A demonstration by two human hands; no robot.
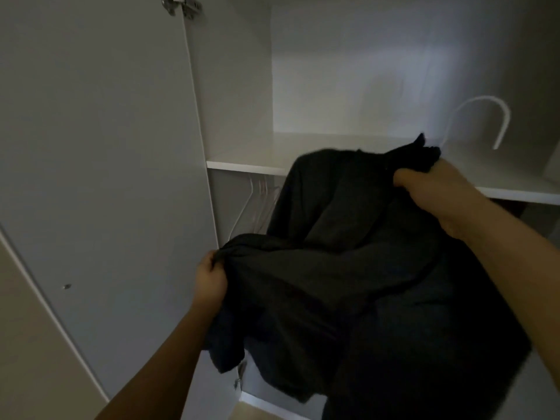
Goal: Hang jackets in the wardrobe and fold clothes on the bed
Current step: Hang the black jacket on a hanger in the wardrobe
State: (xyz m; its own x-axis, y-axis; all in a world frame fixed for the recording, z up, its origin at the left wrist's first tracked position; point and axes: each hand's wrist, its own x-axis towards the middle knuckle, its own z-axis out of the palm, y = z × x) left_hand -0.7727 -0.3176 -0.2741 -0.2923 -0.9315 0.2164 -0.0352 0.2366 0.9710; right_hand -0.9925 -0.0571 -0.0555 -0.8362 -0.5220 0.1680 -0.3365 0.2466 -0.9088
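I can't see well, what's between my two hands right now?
In the head view, only the dark jacket stretches between the left hand and right hand.

no readable text, labels, numbers, signs

Bedroom: open white wardrobe (239,86), hangers (257,204).

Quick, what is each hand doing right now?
Left hand: closed, gripping a bunch of the black jacket.
Right hand: closed, gripping the jacket's top where the white hanger hook sticks out.
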